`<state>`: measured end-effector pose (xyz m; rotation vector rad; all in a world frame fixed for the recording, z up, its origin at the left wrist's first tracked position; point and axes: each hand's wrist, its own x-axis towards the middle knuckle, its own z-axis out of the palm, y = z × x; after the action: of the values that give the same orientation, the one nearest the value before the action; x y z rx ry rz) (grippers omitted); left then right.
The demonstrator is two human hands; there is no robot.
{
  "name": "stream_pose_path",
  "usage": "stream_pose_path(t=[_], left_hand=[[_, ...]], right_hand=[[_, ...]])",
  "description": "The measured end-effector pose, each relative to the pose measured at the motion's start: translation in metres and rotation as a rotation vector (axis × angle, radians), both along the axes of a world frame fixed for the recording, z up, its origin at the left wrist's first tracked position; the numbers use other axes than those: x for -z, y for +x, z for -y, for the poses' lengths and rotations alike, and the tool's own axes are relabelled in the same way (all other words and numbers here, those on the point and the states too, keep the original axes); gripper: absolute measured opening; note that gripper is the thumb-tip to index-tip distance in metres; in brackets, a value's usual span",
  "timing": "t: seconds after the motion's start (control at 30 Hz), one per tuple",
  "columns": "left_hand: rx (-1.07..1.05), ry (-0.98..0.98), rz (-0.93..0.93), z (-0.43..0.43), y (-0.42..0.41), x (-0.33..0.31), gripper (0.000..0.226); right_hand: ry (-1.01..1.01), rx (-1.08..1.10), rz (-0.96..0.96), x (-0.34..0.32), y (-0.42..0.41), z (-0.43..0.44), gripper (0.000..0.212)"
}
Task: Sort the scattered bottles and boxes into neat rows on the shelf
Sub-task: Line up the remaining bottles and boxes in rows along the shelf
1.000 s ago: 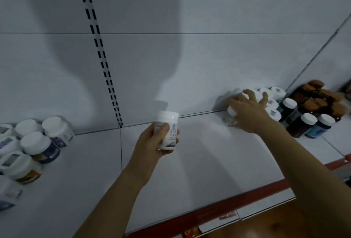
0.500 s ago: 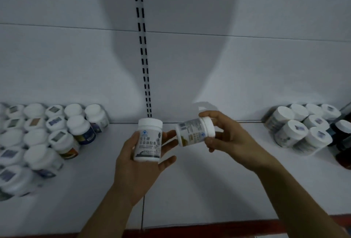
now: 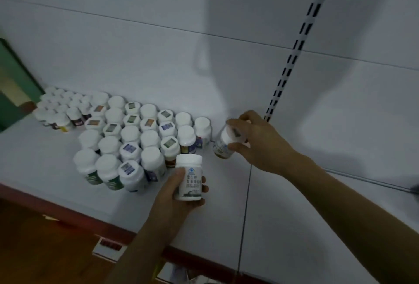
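Sorting is looking well advanced from the head view: a block of white-capped bottles (image 3: 136, 138) is standing in tidy rows on the left part of the shelf (image 3: 294, 227), running from the back wall toward the red front edge (image 3: 68, 213), with a cluster of smaller bottles (image 3: 61, 109) sitting just beyond it on the far left. The left hand (image 3: 167, 195) is gripping an upright bottle (image 3: 189, 177) round its body, thumb on the near side and fingertips showing past the far side, and is holding it just in front of the block's right end. The right hand (image 3: 260, 145) is curling over the cap of a tilted bottle (image 3: 223, 147), keeping it just beside the last bottle of the back rows; whether its base is touching the shelf I cannot tell. The block's right edge is ending unevenly, so both bottles are probably heading for gaps there. Those two are waiting to be set down. No boxes are showing here, and whatever is lying further right along the shelf is falling outside the frame.
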<state>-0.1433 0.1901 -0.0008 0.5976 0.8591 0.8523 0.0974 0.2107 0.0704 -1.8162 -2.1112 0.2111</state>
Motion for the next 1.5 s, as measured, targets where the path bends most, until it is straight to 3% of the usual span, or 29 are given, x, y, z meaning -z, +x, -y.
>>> stream_pose_path(t=[0.1,0.17,0.43,0.63,0.73,0.83,0.97,1.1,1.23,1.37,1.5], left_hand=[[-0.003,-0.081,0.047,-0.006,-0.007,-0.002,0.049],[0.017,-0.107,0.043,-0.008,-0.007,-0.002,0.048],[0.071,-0.114,0.085,-0.011,-0.011,0.002,0.051],[0.088,-0.15,0.235,-0.015,-0.014,0.008,0.052],[0.169,-0.135,0.312,-0.016,-0.012,0.009,0.049],[0.247,-0.069,0.314,-0.018,-0.002,0.002,0.045],[0.336,-0.066,0.267,-0.02,0.014,-0.001,0.047],[0.361,-0.058,0.219,-0.018,0.024,0.0,0.05],[0.275,0.31,-0.045,-0.01,0.039,0.005,0.043],[0.113,0.709,-0.214,-0.004,0.047,0.013,0.047],[0.081,0.809,-0.26,-0.004,0.048,0.016,0.052]], right_hand=[[-0.026,-0.021,0.228,0.005,-0.019,-0.025,0.055],[-0.03,-0.018,0.275,0.008,-0.026,-0.031,0.051],[0.055,0.004,0.277,0.022,-0.029,-0.035,0.044],[0.125,0.08,0.191,0.02,-0.038,-0.015,0.052],[0.203,0.147,-0.115,0.021,-0.046,0.009,0.046],[-0.118,0.06,-0.557,0.017,-0.053,0.027,0.045],[-0.186,0.026,-0.753,0.013,-0.044,0.04,0.03],[-0.141,0.164,-0.86,0.006,-0.021,0.054,0.035],[-0.256,0.168,-0.802,0.003,0.0,0.066,0.047],[-0.273,0.229,-0.691,-0.004,0.005,0.065,0.04],[-0.26,0.155,-0.643,-0.008,0.013,0.058,0.027]])
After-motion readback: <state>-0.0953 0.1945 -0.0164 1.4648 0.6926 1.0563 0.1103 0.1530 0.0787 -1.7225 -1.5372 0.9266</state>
